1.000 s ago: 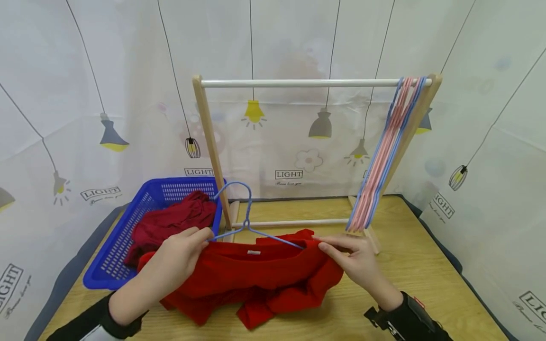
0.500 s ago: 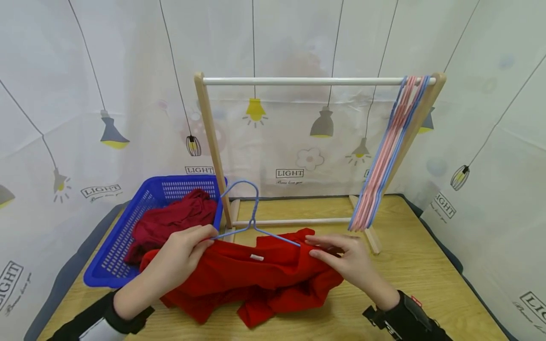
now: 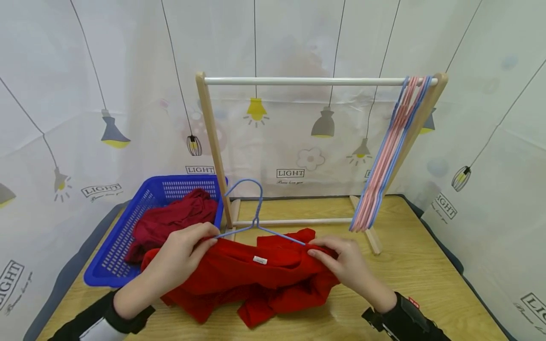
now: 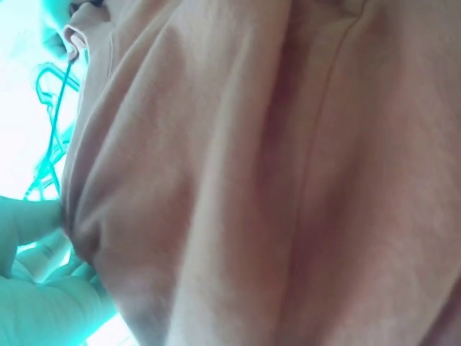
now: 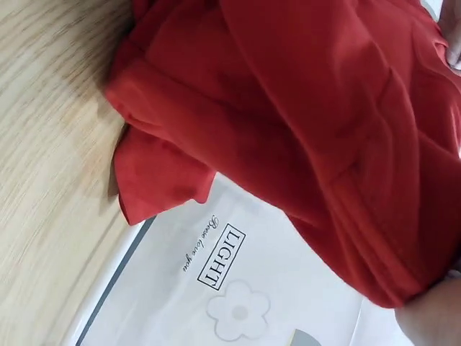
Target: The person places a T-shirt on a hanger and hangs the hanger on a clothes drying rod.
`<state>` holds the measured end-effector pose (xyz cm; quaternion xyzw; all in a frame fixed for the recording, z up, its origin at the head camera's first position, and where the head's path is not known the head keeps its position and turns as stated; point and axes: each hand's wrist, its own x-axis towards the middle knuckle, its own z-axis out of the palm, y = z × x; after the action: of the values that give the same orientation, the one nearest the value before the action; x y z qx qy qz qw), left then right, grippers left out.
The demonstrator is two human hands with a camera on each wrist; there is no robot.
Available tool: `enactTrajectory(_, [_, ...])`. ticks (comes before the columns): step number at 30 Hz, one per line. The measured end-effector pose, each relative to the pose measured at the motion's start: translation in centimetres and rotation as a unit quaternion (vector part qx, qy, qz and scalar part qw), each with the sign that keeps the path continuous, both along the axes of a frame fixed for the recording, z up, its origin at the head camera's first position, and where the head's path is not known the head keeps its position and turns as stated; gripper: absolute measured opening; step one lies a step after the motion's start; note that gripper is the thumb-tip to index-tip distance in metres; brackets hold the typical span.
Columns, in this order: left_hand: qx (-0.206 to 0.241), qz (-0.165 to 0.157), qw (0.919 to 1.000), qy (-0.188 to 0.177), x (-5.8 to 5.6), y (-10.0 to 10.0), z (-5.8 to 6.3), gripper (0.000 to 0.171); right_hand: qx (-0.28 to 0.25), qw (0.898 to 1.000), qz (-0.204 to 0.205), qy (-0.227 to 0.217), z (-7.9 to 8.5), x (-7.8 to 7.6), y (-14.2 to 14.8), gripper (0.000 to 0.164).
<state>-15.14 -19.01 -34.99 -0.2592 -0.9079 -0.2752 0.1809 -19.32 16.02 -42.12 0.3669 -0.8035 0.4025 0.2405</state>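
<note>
Red garment (image 3: 277, 279) between fingers (image 3: 199, 231) partly hides the basket (image 3: 115, 241) beside the rack (image 3: 315, 81).

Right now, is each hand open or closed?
Left hand: closed, pinching the red top; whether also the blue hanger, I can't tell.
Right hand: closed, pinching the same top.

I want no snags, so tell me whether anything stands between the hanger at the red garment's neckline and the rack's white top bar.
Nothing visible stands between the blue hanger and the white top bar. The bunched pink and blue hangers hang at the bar's right end, off to the side.
</note>
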Motion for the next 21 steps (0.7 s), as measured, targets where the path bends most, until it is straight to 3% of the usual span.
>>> enactTrajectory(8, [0.003, 0.028, 0.9995, 0.011, 0.5, -1.2, 1.0, 0.016, -0.049, 0.995, -0.01, 0.081, 0.6, 0.3, 0.5, 0.032])
enactTrajectory(11, [0.006, 0.034, 0.9993, 0.017, 0.7, -2.0, 1.4, 0.017, -0.054, 0.994, -0.019, 0.09, 0.8, 0.4, 1.0, 0.033])
enactTrajectory(18, [0.045, 0.023, 0.9986, -0.017, 1.1, -3.3, 1.7, 0.024, -0.062, 0.988, -0.067, 0.122, 0.9, 0.3, 2.0, 0.017])
enactTrajectory(21, [0.063, 0.019, 0.9978, 0.002, 1.3, -3.5, 1.5, 0.024, -0.06, 0.986, -0.083, 0.128, 0.9, 0.3, 2.2, 0.015])
